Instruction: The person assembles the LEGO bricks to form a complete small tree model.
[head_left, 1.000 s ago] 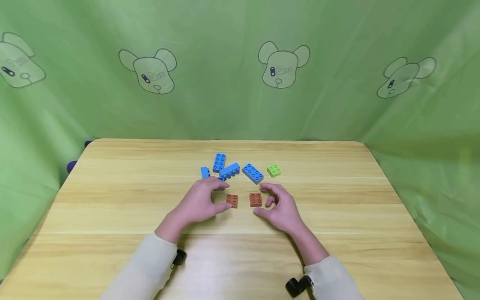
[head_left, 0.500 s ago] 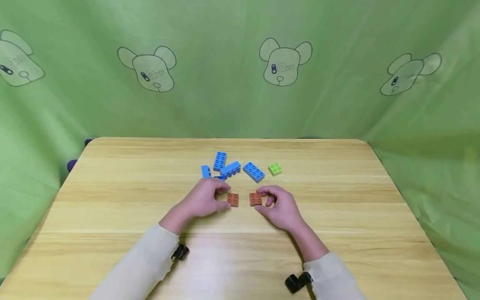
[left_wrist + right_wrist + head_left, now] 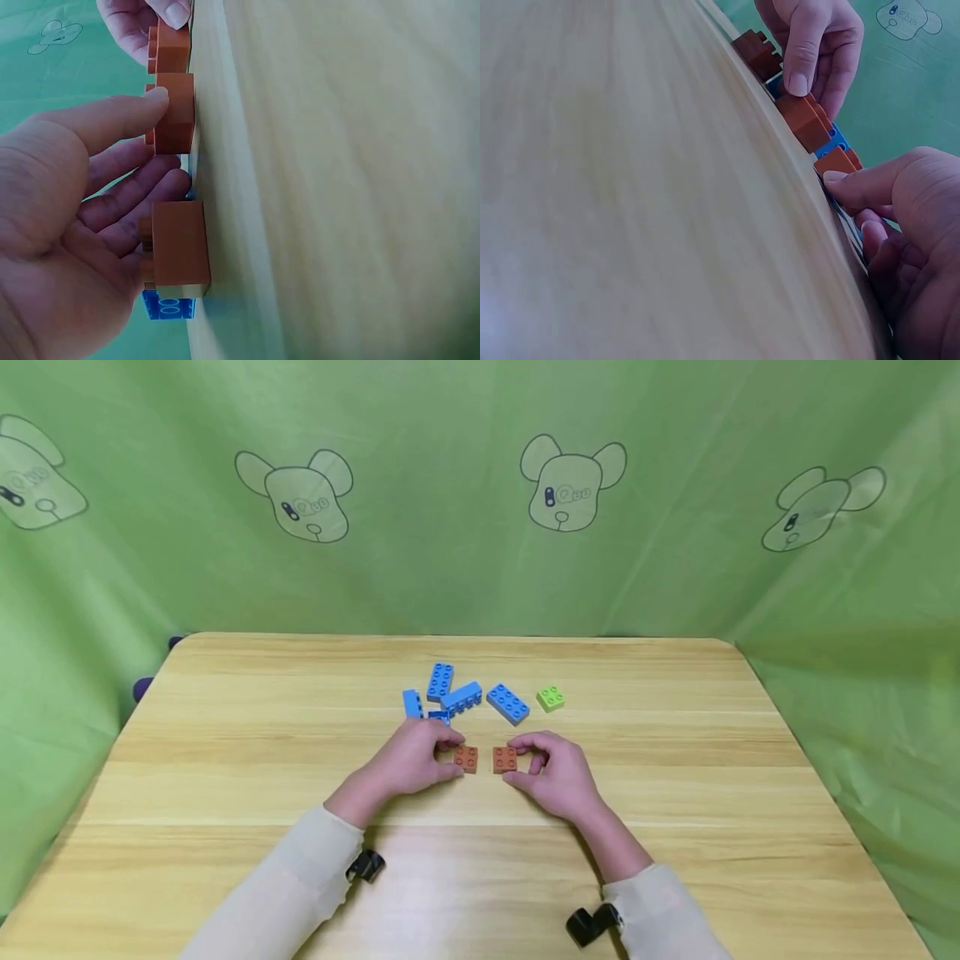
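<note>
Head view, left to right: my left hand (image 3: 408, 758) pinches one brown brick (image 3: 466, 758) between thumb and fingers, flat on the wooden table (image 3: 225, 760). Just right of it, apart by a small gap, a second brown brick (image 3: 505, 759) sits pinched in my right hand (image 3: 555, 772). The left wrist view shows a third brown brick (image 3: 180, 247) by my left palm. I judge I am bringing the two bricks together; next they need lining up, edges square, before they join. Behind lie blue bricks (image 3: 507, 703) and a green brick (image 3: 550, 697). The curtain's bear faces (image 3: 572, 483) carry lettering too small to read.
</note>
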A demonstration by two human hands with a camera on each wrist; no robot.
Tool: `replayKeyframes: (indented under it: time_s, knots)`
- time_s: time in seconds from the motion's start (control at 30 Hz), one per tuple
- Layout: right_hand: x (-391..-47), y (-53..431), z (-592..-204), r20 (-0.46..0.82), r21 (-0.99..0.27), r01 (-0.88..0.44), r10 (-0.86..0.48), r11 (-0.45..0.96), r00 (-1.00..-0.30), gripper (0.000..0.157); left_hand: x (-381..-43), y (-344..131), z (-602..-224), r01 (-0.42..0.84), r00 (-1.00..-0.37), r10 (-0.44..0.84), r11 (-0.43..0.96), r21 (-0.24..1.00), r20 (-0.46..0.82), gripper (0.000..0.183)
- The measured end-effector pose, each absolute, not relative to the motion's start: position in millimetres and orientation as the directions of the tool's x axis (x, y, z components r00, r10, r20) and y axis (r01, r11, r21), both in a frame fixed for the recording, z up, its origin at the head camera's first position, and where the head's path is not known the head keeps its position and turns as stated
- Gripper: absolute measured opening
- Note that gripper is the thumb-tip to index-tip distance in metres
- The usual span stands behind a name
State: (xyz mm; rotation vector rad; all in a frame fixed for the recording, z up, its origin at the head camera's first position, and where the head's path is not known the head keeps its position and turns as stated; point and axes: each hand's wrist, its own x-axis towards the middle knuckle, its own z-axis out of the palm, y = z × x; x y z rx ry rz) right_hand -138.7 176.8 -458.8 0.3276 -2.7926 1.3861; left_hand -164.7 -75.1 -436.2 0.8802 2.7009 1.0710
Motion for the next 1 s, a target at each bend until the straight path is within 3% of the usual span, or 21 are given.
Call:
replayKeyframes:
  time_s: [0.27, 1.0]
  knots:
    - [-138.5, 169.3, -456.1, 0.051, -0.785, -0.131, -0.147, 0.606, -0.988, 0.038, -163.5, -77.6, -435.5, 0.469, -0.833, 0.543, 0.594, 0.654, 0.105, 0.033]
    - [-150.0, 150.0, -452.4, -0.003, -0.818, -0.114, -0.201, 0.564, -0.98, 0.038, -160.9, -70.8, -425.4, 0.425, -0.861, 0.492, 0.56, 0.712, 0.127, 0.032]
